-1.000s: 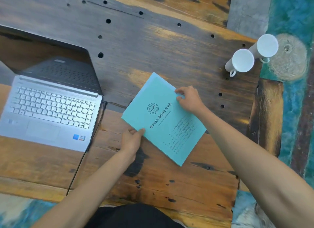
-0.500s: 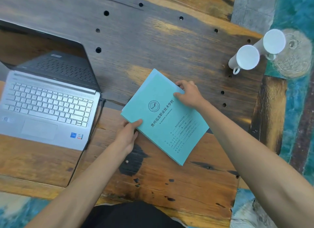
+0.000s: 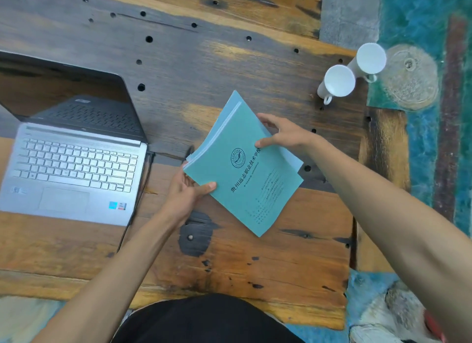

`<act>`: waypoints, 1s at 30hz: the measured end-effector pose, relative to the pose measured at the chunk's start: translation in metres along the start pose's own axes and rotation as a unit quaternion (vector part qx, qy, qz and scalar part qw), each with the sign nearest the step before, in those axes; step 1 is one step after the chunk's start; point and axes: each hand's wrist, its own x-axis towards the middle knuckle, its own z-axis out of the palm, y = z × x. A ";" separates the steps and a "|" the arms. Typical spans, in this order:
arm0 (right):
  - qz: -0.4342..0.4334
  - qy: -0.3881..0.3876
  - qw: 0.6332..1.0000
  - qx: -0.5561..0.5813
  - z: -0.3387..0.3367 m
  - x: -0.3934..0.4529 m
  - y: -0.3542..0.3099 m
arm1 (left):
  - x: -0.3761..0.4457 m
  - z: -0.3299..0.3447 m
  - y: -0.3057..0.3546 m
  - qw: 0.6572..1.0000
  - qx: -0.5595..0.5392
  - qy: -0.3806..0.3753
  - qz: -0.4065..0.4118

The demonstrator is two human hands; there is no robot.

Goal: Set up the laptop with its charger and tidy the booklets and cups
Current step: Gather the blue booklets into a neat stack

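Note:
A stack of teal booklets (image 3: 240,169) with black printed characters is held tilted above the middle of the wooden table (image 3: 229,261). My left hand (image 3: 186,192) grips its lower left corner, thumb on the cover. My right hand (image 3: 283,136) holds its right edge, fingers around the stack. An open silver laptop (image 3: 71,164) sits at the left with a dark screen, and a black cable (image 3: 138,202) runs down from its right side. Two white cups (image 3: 337,83) (image 3: 367,59) stand side by side at the table's far right.
The table top has several round holes and a dark knot (image 3: 196,235) near the front. Its right edge drops to a teal painted floor (image 3: 429,138) with a round drain cover (image 3: 408,77). My dark clothing (image 3: 207,319) shows at the bottom.
The booklets have come up off the table and now tilt in both hands, with the edges of the lower ones showing. My view has shifted slightly.

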 end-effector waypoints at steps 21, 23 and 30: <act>-0.169 0.331 0.911 0.177 0.166 -0.245 0.029 | -0.115 -0.032 0.065 0.964 0.174 -0.137 0.148; -0.157 0.339 0.908 0.187 0.183 -0.251 0.034 | -0.119 -0.035 0.058 0.963 0.175 -0.146 0.141; -0.143 0.333 0.919 0.153 0.215 -0.257 0.039 | -0.128 -0.047 0.043 0.956 0.211 -0.137 0.149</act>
